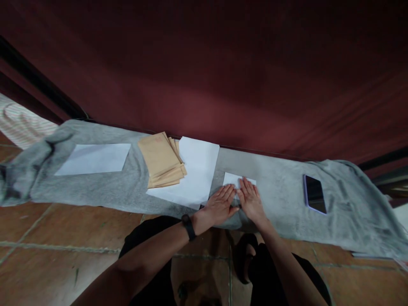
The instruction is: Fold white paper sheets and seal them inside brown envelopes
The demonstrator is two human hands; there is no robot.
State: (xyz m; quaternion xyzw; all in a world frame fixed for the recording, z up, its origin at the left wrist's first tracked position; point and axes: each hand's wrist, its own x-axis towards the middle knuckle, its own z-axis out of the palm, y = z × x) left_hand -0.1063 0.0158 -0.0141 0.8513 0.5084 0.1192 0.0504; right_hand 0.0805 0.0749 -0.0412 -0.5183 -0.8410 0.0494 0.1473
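Observation:
A small white piece of paper (230, 178), perhaps folded, lies on the grey cloth in front of me. My left hand (220, 204) rests flat on its left part, fingers stretched out. Flat on its right side lies my right hand (251, 199), fingers extended and close to the left fingertips. Both hands cover much of the paper's near part. Just left of my hands is a larger white sheet (199, 170), partly under a pile of brown envelopes (159, 155).
The grey cloth (270, 178) covers a long, narrow surface against a dark red backing (204, 85). A phone (314, 194) lies at the right. Another white sheet (95, 159) is at the far left. Tiled floor (79, 255) runs along the near edge.

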